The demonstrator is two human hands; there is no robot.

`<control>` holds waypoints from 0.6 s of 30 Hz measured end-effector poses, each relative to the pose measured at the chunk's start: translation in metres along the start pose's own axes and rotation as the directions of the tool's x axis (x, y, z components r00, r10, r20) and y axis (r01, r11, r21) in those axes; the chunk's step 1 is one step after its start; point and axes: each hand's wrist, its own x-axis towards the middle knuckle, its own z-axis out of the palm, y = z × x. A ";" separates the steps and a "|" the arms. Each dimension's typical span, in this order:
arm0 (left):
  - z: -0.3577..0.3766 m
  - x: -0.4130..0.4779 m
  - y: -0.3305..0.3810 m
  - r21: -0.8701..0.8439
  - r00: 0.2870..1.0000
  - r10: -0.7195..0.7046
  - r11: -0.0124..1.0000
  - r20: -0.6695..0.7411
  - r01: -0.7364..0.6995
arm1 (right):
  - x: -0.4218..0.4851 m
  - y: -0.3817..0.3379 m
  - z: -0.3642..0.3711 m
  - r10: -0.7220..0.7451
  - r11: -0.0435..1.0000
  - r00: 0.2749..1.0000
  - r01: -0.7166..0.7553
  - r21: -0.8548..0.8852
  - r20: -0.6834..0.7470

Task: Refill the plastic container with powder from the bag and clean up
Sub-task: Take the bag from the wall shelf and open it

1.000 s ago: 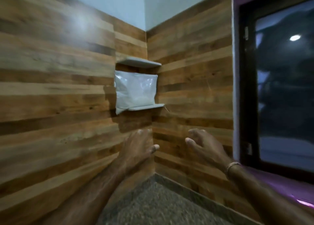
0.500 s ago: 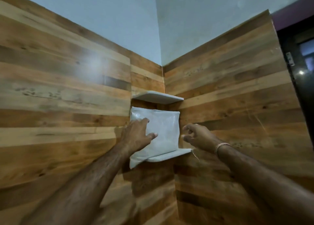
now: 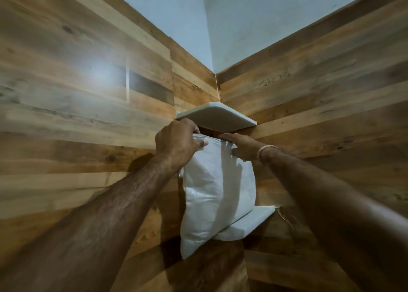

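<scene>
- Two wood-panelled walls (image 3: 77, 115) meet in a corner straight beyond the fingertips of both hands, with pale painted wall above the panelling.
- One bag (image 3: 212, 192) of white powder, clear plastic and large, hangs down from the fingers. Its top edge is in both grips, its base rests on the lower shelf, and its lower left corner sticks out past that shelf's front edge.
- Two small white corner shelves frame the grip: the upper shelf (image 3: 216, 117) sits just above the knuckles, and the lower shelf (image 3: 249, 223) lies well below the fingers, under the bag.
- The left hand (image 3: 176, 141) grips the bag's top left corner. Its fingers are curled over the top edge and out of sight behind the plastic, and its thumb presses on the front face.
- The right hand (image 3: 242, 146) holds the top edge at the right. Its fingers lie together along and over the rim, with the thumb against the front of the bag below them.
- A thin bracelet (image 3: 267, 148) circles the right wrist, just behind that hand.
</scene>
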 end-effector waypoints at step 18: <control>-0.060 -0.031 0.045 -0.137 0.989 0.085 0.985 -0.120 -0.101 | -0.106 0.015 -0.096 0.026 0.989 0.962 -0.064 -0.133 -0.271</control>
